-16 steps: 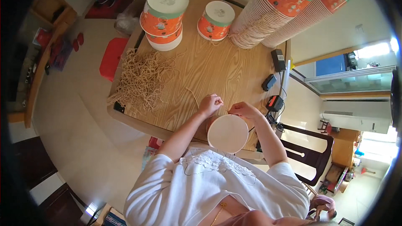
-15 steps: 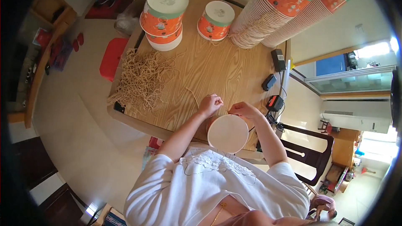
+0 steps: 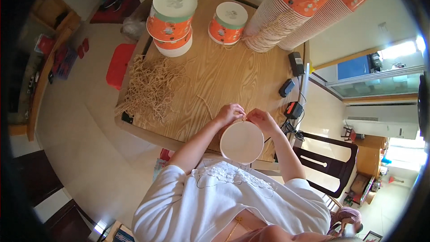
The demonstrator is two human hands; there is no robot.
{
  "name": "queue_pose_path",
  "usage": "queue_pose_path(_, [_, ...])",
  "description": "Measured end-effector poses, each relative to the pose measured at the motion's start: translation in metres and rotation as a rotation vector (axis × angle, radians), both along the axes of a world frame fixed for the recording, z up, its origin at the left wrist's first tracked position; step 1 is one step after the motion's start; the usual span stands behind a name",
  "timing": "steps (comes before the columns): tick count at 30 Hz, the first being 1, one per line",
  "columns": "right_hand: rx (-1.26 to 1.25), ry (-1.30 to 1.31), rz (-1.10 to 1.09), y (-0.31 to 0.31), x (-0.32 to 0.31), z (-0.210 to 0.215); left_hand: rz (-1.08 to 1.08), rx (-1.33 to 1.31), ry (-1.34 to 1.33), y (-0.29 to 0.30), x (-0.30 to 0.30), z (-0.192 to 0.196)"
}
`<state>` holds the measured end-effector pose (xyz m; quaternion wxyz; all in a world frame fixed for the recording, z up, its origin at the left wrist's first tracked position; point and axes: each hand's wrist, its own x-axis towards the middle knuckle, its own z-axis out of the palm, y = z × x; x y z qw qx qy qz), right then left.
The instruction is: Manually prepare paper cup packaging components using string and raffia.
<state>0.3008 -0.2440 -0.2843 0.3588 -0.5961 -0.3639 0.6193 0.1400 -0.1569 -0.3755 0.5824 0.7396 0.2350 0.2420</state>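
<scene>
A round paper tub (image 3: 242,142) stands at the near table edge, close against my shirt, its pale round face turned up. At its far rim my left hand (image 3: 230,114) and my right hand (image 3: 263,121) meet fingertip to fingertip. Both are closed in a pinch on a thin tan cord (image 3: 245,117), of which only a little shows between the fingers. A loose strand (image 3: 205,103) lies on the wood beyond my left wrist. Further left is a tangled heap of tan cords (image 3: 152,87). My fingers hide part of the tub's far side.
Two stacked orange-and-green tubs (image 3: 171,22) and a single tub (image 3: 228,23) stand at the back of the wooden table (image 3: 219,71). Tall leaning tub stacks (image 3: 286,11) rise at back right. Black adapters (image 3: 293,110) with cables line the right edge. A dark chair (image 3: 327,163) stands right.
My hands have come together at the tub's far rim; a gap was between them before. The left moved right and the tub shifted slightly left and up.
</scene>
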Motion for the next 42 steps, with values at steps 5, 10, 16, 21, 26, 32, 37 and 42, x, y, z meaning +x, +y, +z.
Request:
queue_pose_path(5, [0.081, -0.082, 0.053, 0.0, -0.003, 0.009, 0.053, -0.083, 0.067, 0.002, 0.001, 0.01])
queue_pose_path(10, [0.01, -0.127, 0.053, 0.003, -0.011, 0.005, 0.065, -0.044, 0.099, 0.004, 0.001, 0.012])
queue_pose_path(16, [0.041, -0.274, 0.197, 0.003, -0.015, 0.022, 0.056, 0.014, 0.096, 0.005, -0.005, 0.011])
queue_pose_path(21, [0.247, -0.633, 0.14, 0.006, -0.004, 0.036, 0.044, -0.04, 0.217, 0.029, -0.036, 0.017])
queue_pose_path(26, [0.265, -0.8, -0.114, -0.001, 0.024, 0.043, -0.036, -0.031, 0.398, 0.068, -0.1, 0.077])
queue_pose_path(32, [0.143, -0.787, -0.267, -0.029, 0.004, 0.037, 0.26, -0.52, -0.054, 0.072, -0.115, 0.119])
queue_pose_path(37, [0.12, -0.595, -0.282, -0.06, -0.033, 0.014, 0.163, -0.883, -0.494, 0.064, -0.104, 0.139])
queue_pose_path(42, [0.092, -0.604, 0.053, -0.064, -0.057, 0.069, -0.079, -0.773, -0.698, 0.048, -0.097, 0.192])
